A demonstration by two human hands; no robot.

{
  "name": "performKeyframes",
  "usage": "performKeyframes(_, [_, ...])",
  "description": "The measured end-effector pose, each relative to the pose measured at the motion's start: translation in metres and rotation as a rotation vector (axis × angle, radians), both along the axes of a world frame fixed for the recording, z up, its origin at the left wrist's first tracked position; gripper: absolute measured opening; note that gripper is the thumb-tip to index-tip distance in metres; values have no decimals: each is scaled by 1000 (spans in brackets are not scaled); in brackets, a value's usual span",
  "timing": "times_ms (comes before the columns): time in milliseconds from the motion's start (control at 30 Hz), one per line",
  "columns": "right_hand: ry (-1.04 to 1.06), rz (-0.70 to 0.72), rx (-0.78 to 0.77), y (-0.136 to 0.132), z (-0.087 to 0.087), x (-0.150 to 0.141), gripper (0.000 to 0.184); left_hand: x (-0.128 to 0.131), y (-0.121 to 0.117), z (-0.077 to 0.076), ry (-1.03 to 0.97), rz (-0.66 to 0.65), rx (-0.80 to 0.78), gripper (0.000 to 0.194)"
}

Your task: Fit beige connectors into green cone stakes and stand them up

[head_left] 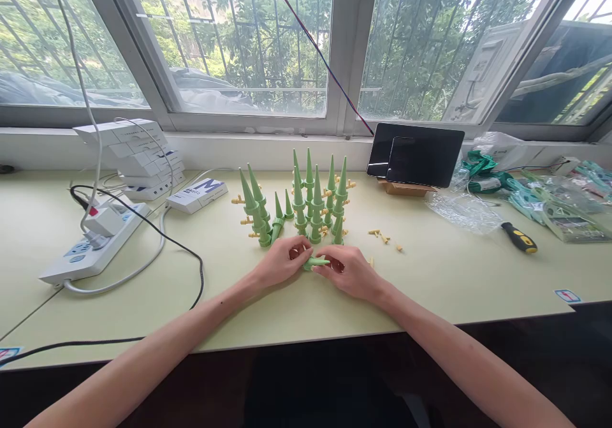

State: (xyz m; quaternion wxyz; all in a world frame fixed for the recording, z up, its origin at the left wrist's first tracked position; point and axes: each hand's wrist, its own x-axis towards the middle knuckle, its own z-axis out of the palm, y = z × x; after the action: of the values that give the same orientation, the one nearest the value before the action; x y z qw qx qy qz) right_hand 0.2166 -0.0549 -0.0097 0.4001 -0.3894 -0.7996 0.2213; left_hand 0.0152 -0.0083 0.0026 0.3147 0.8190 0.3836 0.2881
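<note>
A single green plant watering spike (316, 262) lies on its side just above the table between my hands, its pointed end toward the right. My left hand (285, 259) is closed round its wider end, which the fingers partly cover. Pinched at the pointed side, my right hand (351, 272) touches the spike; whether a small part is also between those fingers is hidden. Right behind the hands stand several stacked green spikes (316, 208) with yellow valves on their sides. Another stacked group (253, 205) leans a little at the left.
Loose yellow valves (382, 237) lie right of the spikes. A tablet (421, 154) and phone rest on a cardboard stand behind. A screwdriver (519, 238) and plastic bags (564, 205) are at right. A power strip (95, 243), cables and white boxes (143, 160) occupy the left.
</note>
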Motion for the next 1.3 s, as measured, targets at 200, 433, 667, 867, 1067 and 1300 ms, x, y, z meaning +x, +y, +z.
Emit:
performKeyframes(200, [79, -29, -14, -3, 6, -1, 17, -1, -1, -3, 30, -61, 41, 26])
performKeyframes(433, [174, -72, -46, -6, 13, 3, 13, -4, 3, -5, 88, -105, 126, 24])
performKeyframes(667, [151, -282, 163, -4, 56, 26, 18, -7, 3, -4, 109, -91, 206, 29])
performKeyframes(867, [53, -299, 188, 27, 91, 41, 24, -7, 3, -4, 126, -101, 199, 28])
performKeyframes(1067, [-45, -248, 164, 42, 87, 43, 23, -7, 3, -3, 153, -97, 212, 28])
performKeyframes(1300, [-113, -193, 133, 49, 74, 44, 24, -6, 3, -4, 168, -107, 225, 25])
